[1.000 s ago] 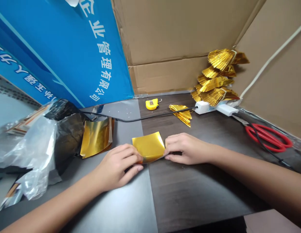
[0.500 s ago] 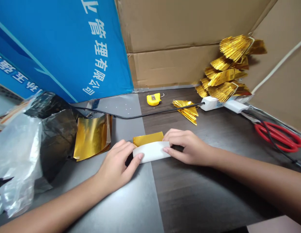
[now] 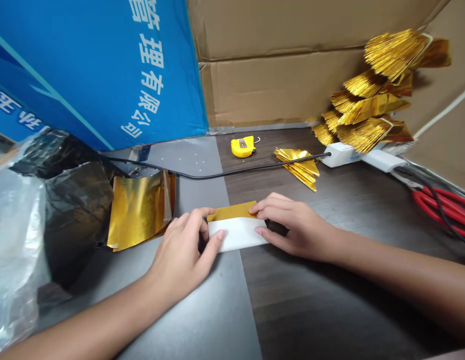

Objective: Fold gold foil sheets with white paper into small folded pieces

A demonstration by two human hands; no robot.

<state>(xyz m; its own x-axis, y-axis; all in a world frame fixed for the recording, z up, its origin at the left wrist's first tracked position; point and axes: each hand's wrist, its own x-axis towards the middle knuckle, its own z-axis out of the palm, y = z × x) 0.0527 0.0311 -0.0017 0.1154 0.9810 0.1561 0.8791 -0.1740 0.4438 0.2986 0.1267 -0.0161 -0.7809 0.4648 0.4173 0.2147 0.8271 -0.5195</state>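
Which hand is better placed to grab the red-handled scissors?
Right, probably. The right hand holds the end of the folded gold-and-white foil sheet nearest the red-handled scissors. The left hand is at the sheet's far end. A thin black cable lies across the scissors.

Corrugated cardboard sheets [image 3: 277, 65] form the wall behind a blue banner [image 3: 85, 75] with white Chinese lettering, and below them a dark wood-grain tabletop [image 3: 311, 310] meets a grey panel [image 3: 194, 325] that catches soft light
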